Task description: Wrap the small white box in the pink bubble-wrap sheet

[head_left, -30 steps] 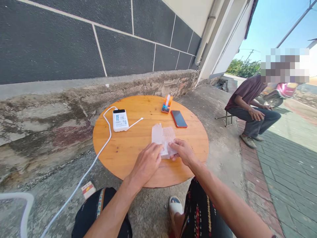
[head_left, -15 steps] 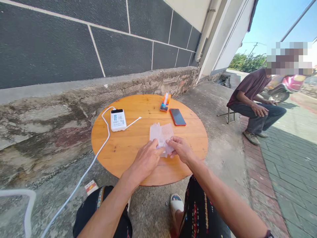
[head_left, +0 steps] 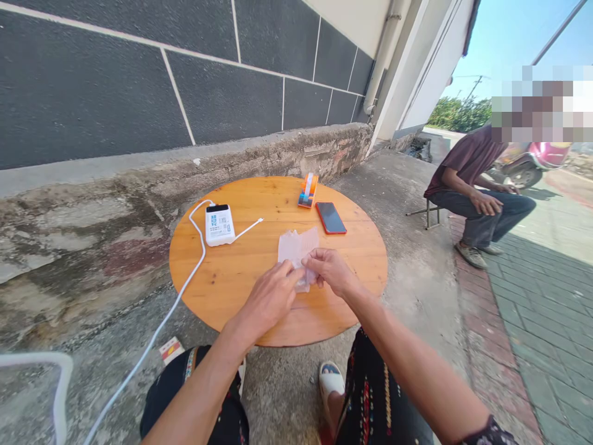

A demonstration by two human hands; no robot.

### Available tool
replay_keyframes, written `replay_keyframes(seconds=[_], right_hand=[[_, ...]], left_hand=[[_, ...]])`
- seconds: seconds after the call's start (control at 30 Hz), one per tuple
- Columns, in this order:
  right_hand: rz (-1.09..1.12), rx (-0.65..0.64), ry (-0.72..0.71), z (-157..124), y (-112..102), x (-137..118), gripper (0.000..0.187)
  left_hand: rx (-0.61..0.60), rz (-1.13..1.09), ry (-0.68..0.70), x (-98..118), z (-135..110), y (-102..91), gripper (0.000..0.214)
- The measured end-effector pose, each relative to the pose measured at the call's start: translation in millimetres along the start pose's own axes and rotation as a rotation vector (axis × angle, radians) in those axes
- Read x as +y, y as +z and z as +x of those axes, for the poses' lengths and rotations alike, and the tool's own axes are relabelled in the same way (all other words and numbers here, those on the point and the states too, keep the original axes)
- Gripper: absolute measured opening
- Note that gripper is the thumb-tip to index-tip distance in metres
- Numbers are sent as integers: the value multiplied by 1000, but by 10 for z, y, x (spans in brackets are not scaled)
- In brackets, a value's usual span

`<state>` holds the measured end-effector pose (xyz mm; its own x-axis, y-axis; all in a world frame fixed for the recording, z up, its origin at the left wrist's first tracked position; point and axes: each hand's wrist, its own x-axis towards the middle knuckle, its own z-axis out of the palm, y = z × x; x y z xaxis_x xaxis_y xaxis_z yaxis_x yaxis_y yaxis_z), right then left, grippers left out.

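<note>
Paper: a thin, crumpled white sheet (head_left: 296,250) lies near the front middle of the round wooden table (head_left: 231,281); its near edge is lifted.
Left hand (head_left: 269,298): fingers pinch the sheet's near edge.
Right hand (head_left: 330,271): fingers clenched on the same edge, just beside the left.
Handling: the sheet looks flimsy; a light, even pull from both hands should spare it a tear.
Beyond: white power bank (head_left: 219,224) with its cable; red phone (head_left: 330,217); orange tape dispenser (head_left: 308,190); a seated person (head_left: 472,191) well apart.
</note>
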<state>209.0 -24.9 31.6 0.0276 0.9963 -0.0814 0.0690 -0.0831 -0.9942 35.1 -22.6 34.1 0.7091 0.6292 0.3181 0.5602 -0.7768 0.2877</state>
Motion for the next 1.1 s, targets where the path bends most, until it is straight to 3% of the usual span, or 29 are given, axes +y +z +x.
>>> replay_keyframes(seconds=[0.3,0.47,0.8,1.0,1.1], right_hand=[[-222,-37,-14,22,91,-110,12],[-373,-92,-34,-54,102,-183,16],[-293,-132,-1,-72,37,-90,22],[-162,-67,-100,-53,46,-10,16],[-161,-123,-113,-65,22,-22,19]], left_hand=[[145,-261,-71,-115,-43,106,40],[184,-326,-67,-153,-76,132,44],[203,-348,-14,-162,-103,178,32],[220,-345,-6,-190,-90,176,24],[198,-364,13,-193,-83,152,23]])
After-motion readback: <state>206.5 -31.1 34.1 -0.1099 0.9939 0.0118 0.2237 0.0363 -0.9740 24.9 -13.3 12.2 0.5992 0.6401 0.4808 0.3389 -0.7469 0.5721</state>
